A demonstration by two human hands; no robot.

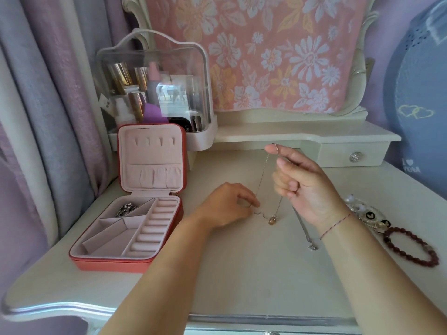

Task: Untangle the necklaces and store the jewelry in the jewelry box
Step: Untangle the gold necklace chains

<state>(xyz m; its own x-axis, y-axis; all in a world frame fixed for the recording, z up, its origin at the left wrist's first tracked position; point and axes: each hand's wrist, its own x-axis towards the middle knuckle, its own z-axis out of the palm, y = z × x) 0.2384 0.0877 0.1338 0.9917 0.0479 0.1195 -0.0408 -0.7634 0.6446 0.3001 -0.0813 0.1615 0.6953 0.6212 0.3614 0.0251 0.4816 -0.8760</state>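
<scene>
Untangling. My right hand (307, 189) pinches the necklace (271, 220) end, raised right of the box (108, 259). Left hand (227, 204) touches the other end, grip unclear. Next: pull it clear, lay it in the box.

A white tabletop (242, 274) carries a clear cosmetics case (154, 88) at the back left, with lipsticks and bottles inside. A pink floral cloth (278, 56) hangs behind. A small drawer (354, 156) has a crystal knob. Lilac curtains (48, 105) hang on the left, and a blue cushion (420, 93) stands on the right.
</scene>
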